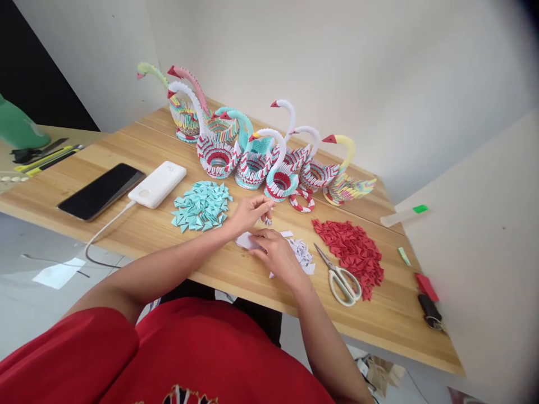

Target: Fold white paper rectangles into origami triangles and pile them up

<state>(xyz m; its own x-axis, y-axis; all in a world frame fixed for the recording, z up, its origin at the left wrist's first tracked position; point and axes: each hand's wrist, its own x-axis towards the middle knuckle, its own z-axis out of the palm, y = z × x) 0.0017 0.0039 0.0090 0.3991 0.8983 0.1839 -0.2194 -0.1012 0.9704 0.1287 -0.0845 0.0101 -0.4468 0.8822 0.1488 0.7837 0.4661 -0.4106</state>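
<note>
Lying over white paper point(245, 241) near the table's point(223, 275) front edge, the right hand point(275, 251) has its fingers spread across it; whether it pinches the paper or only steadies it, I cannot tell. The left hand point(255, 212) is curled just beyond, thumb and fingertips drawn together, and whether a small piece sits between them is hidden.

The likeliest trouble is at the right wrist: the white folded pieces point(302, 255) lie right beside it in a loose heap, so a sideways sweep could scatter them or drag some toward the edge. Pushed further right, they could meet the scissors point(334, 267), whose tips point toward that heap, and mix with the red folded pieces point(351, 255) past the blades. A hand reaching there without looking might also brush the points.

On the other side, the left forearm passes close to the teal folded pieces point(202, 206), and a lowered arm could spread that pile. Reaching forward carelessly might knock the red-and-white ring point(302, 201) or topple the nearest paper swan point(275, 192), as its neck rises high above a small base.
</note>
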